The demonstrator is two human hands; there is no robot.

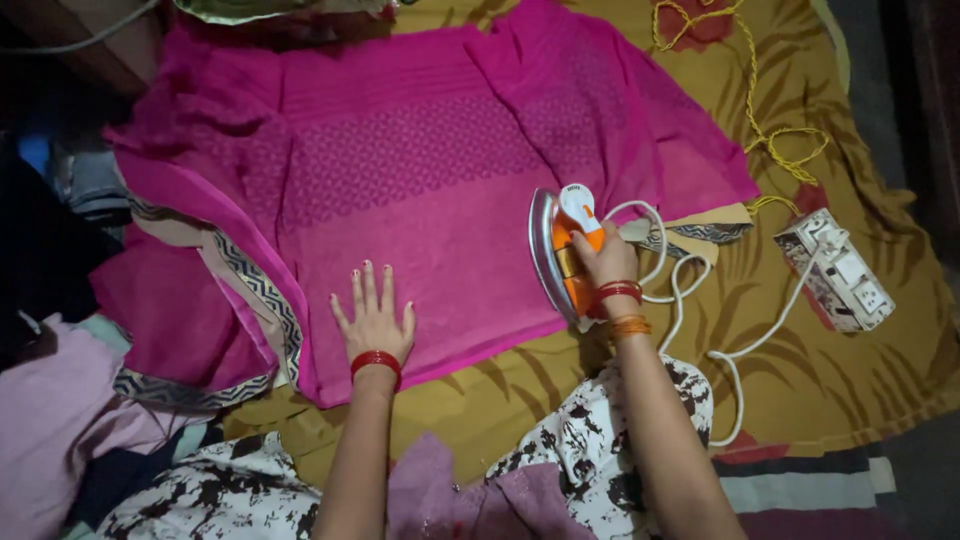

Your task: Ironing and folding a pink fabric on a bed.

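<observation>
A mustard-yellow sheet with a leaf print covers the floor and serves as the pressing surface; spread across it lies a large magenta garment with a woven pattern, its patterned black-and-white border folded back along the left edge. The cloth looks thin, soft and light, so it probably creeps and wrinkles under a sliding weight and is best pinned flat with a palm rather than pinched. The left hand does just that, lying open with fingers spread and pressed flat on the fabric near its lower hem, gripping nothing. At the garment's right edge stands an orange and white electric iron, tipped on its side so the shiny soleplate faces left; it looks rigid, fairly heavy for its size and likely hot at the plate, so the handle is the only safe place to hold it. The right hand is wrapped closed around that handle. A white cord loops from the iron to a white socket box well to the right, near a yellow rope
</observation>
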